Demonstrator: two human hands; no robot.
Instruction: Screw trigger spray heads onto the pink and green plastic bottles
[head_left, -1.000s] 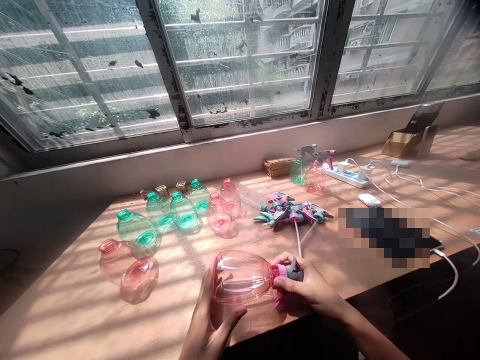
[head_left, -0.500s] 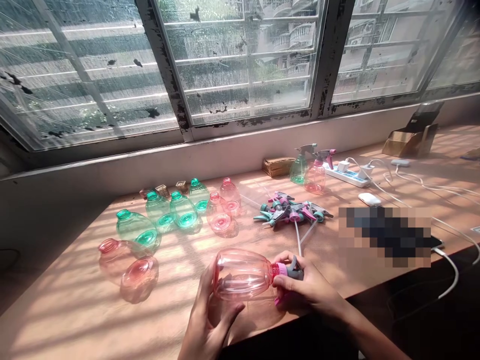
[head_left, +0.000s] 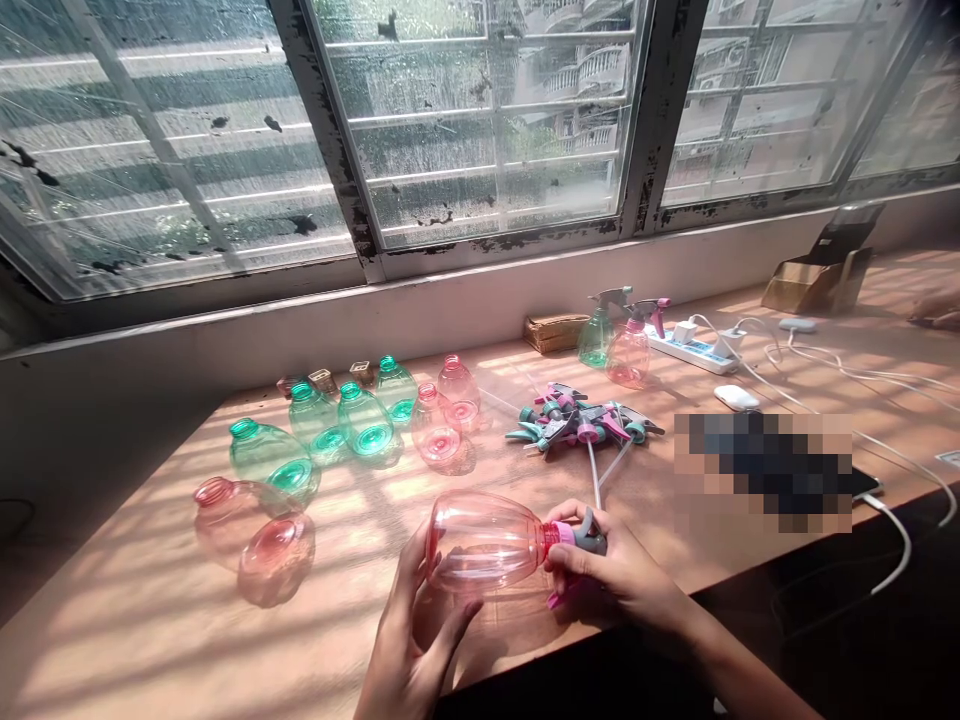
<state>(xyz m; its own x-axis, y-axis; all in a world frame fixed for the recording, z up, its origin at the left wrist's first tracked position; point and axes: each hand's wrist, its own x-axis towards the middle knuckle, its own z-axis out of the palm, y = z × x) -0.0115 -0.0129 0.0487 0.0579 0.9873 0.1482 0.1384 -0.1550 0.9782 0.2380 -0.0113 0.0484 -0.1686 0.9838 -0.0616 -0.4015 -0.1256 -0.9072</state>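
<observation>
A clear pink spray bottle (head_left: 484, 545) lies tilted sideways between my hands near the table's front edge, its neck to the right. My left hand (head_left: 420, 620) cups the base; its fingers go behind the bottle and the thumb stands off below. My right hand (head_left: 607, 560) is closed round the neck, thumb and fingers on the pink collar of the grey spray head (head_left: 589, 535). The pink trigger tip (head_left: 555, 600) shows under that hand. Beyond them lies a heap of loose trigger spray heads (head_left: 585, 420) in grey, pink and teal, some with white tubes.
Several open green bottles (head_left: 371, 425) and pink bottles (head_left: 439, 430) stand or lie to the left. Two bottles with heads fitted, one green (head_left: 596, 340), one pink (head_left: 628, 355), stand near a power strip (head_left: 694, 350). A blurred-out phone (head_left: 780, 465) with cable lies right.
Both hands keep their places on the pink bottle, with only a slight shift of the bottle and fingers. Something like another person's hand has appeared at the far right edge.
</observation>
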